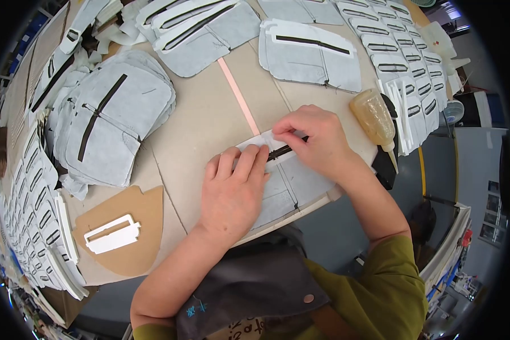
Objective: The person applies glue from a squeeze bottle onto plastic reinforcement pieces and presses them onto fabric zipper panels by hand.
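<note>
A grey fabric panel (273,195) with a white slotted piece (264,139) along its top lies at the table's front edge. A black strip (280,152) shows in the slot. My left hand (235,184) rests on the panel's left part, its fingers lying over the white piece. My right hand (320,139) pinches the upper edge of the white piece near the black strip, thumb against forefinger. The right hand hides much of the slot's right end. A pink strip (238,96) runs along the table to the panel's top edge.
A stack of grey panels (110,119) stands at left. A brown template (119,255) carries a white slotted frame (112,233). A glue bottle (374,119) lies by my right forearm. Finished-looking panels (311,54) lie at the back, with rows of slotted pieces (391,51) at right.
</note>
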`<state>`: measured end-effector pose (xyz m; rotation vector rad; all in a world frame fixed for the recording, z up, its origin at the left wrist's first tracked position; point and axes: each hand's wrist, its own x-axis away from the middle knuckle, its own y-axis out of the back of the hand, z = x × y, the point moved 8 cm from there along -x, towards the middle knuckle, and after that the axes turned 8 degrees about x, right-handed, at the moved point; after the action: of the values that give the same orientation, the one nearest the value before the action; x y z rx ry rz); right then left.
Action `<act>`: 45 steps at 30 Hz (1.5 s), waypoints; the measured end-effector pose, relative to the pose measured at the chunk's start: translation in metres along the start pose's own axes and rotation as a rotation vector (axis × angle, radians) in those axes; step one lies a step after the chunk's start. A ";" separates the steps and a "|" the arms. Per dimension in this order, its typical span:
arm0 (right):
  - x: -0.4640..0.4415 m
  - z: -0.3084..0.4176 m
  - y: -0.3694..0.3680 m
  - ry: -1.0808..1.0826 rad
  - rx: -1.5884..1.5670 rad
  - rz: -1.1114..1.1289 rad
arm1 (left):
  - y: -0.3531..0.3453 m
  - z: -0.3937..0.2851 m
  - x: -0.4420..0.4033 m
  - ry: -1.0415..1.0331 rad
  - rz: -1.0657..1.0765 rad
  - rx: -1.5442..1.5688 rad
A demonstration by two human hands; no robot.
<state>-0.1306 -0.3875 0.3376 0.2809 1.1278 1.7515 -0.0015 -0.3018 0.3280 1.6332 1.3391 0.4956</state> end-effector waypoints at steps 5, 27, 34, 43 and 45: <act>0.002 -0.004 0.004 0.001 -0.011 0.004 | 0.000 0.001 0.001 0.007 -0.019 0.012; 0.001 -0.013 0.009 0.005 -0.039 0.138 | -0.010 -0.011 -0.018 -0.040 0.016 0.028; 0.002 -0.019 0.021 0.018 0.037 0.157 | -0.012 -0.009 -0.018 -0.034 0.030 0.012; 0.003 -0.032 0.028 -0.129 0.029 0.192 | -0.018 -0.015 -0.032 -0.042 0.113 -0.053; 0.005 -0.035 0.029 -0.143 0.008 0.182 | -0.018 -0.015 -0.031 -0.031 0.116 -0.069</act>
<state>-0.1724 -0.4050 0.3402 0.5191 1.0326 1.8536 -0.0329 -0.3247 0.3278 1.6614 1.1967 0.5764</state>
